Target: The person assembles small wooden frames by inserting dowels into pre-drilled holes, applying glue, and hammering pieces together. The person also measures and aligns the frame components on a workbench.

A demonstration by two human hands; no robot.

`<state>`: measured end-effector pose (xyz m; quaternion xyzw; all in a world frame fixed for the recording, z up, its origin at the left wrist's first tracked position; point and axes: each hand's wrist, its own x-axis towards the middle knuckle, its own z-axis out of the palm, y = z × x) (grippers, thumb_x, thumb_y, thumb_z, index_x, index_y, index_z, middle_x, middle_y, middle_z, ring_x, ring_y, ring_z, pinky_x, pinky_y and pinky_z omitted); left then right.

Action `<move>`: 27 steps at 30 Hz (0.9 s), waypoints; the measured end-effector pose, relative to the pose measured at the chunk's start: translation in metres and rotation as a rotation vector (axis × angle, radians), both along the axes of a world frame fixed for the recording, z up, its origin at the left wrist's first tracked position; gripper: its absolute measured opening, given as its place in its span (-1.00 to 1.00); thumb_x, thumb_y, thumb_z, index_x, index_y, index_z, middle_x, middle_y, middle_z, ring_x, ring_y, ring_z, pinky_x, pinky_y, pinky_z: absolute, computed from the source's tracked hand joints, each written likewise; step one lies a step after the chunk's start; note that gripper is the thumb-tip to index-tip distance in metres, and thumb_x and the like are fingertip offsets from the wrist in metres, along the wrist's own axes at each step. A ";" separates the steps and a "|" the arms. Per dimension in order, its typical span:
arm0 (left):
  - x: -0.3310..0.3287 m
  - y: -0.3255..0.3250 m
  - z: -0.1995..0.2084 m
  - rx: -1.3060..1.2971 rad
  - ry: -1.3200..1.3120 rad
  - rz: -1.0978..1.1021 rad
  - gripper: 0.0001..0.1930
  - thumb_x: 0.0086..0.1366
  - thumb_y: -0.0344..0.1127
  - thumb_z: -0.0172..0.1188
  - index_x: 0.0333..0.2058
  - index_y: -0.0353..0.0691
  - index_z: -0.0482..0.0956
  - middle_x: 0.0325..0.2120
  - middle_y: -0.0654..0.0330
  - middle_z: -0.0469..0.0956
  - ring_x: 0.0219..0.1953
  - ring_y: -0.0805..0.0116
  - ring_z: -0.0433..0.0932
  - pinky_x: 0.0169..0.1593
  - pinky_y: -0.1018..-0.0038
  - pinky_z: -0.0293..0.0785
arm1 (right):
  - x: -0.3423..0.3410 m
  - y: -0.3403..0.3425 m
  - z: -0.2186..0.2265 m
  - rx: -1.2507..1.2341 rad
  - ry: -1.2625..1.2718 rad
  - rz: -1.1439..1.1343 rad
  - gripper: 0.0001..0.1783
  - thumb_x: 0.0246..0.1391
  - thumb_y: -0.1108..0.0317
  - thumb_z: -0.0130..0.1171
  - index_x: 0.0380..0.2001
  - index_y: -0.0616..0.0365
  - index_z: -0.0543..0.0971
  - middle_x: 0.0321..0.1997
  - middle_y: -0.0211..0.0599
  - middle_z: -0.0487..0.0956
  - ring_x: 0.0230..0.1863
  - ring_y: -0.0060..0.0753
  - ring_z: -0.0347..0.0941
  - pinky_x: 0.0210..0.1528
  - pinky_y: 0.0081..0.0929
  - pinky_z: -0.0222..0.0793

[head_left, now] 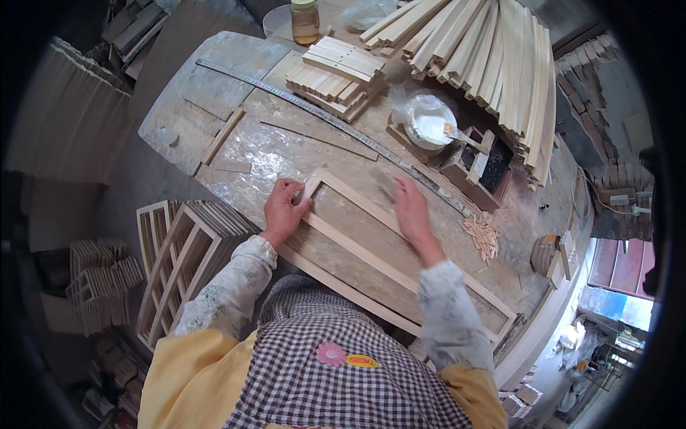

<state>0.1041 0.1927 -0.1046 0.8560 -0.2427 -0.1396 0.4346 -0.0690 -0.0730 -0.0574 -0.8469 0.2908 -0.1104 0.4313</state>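
Observation:
A narrow rectangular wooden frame [357, 259] of pale strips lies slantwise across the worktable in front of me. My left hand [284, 211] is at its upper left corner, with thumb and curled fingers closed on the wood. Over the far long strip is my right hand [413, 214], its fingers blurred by motion. A faint dark streak shows beside those fingertips; whether the hand holds anything is unclear. To the right lies a pile of small wooden dowels [483, 238].
A long metal ruler [300, 104] crosses the worktable [279, 154]. Beyond it are stacked short slats [343, 61], a white bucket [430, 121], an open box [480, 161] and many long strips [493, 57]. Several finished frames [189, 250] lean at left. A jar [305, 23] stands at the back.

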 end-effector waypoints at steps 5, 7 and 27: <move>0.002 0.001 0.000 -0.067 0.074 -0.018 -0.60 0.09 -0.33 0.49 -0.06 -0.20 0.66 -0.04 0.18 0.52 -0.16 0.25 0.61 -0.08 0.40 0.58 | 0.096 0.029 -0.052 -0.171 -0.121 0.128 -0.68 0.31 0.40 0.03 0.06 0.17 0.60 -0.01 0.05 0.64 0.00 0.08 0.60 0.09 -0.20 0.49; 0.003 0.006 -0.004 -0.104 0.078 -0.015 -0.59 0.08 -0.34 0.50 -0.07 -0.21 0.65 -0.05 0.18 0.52 -0.17 0.26 0.61 -0.09 0.41 0.58 | 0.110 0.042 -0.053 -0.239 -0.125 0.208 -0.68 0.25 0.43 0.06 0.03 0.16 0.62 -0.02 0.02 0.65 -0.01 0.08 0.58 0.09 -0.16 0.49; 0.009 0.001 0.020 -0.040 0.143 -0.002 -0.62 0.06 -0.31 0.47 -0.09 -0.13 0.67 -0.20 0.24 0.53 -0.27 0.27 0.59 -0.16 0.36 0.52 | 0.122 0.066 -0.029 -0.314 0.102 0.351 -0.59 0.14 0.56 0.05 0.02 -0.03 0.65 -0.23 -0.14 0.50 -0.10 -0.01 0.51 -0.07 -0.12 0.48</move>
